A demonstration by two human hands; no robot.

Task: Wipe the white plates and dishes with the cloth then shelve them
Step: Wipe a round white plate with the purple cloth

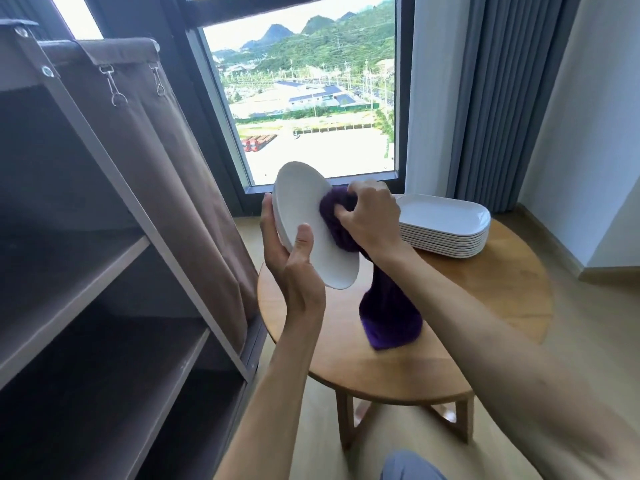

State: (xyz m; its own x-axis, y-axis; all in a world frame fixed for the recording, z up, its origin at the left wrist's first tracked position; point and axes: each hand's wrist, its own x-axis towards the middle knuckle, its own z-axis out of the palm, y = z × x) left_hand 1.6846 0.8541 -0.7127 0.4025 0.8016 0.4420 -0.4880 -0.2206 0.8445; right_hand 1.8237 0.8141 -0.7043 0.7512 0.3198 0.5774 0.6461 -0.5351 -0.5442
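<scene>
My left hand [289, 261] grips a white oval plate [304, 216] by its lower left rim, thumb on the front face, and holds it tilted on edge above the round wooden table [485, 306]. My right hand [370, 216] clutches a bunched purple cloth [388, 313] and presses it against the plate's face; the cloth's loose end hangs down toward the tabletop. A stack of several white oblong dishes [446, 226] sits on the table's far right side.
A brown fabric shelf unit [104, 271] with open shelves stands at the left, its cover rolled up on top. Behind the table are a large window [304, 98] and grey curtains [502, 98]. Light wooden floor surrounds the table.
</scene>
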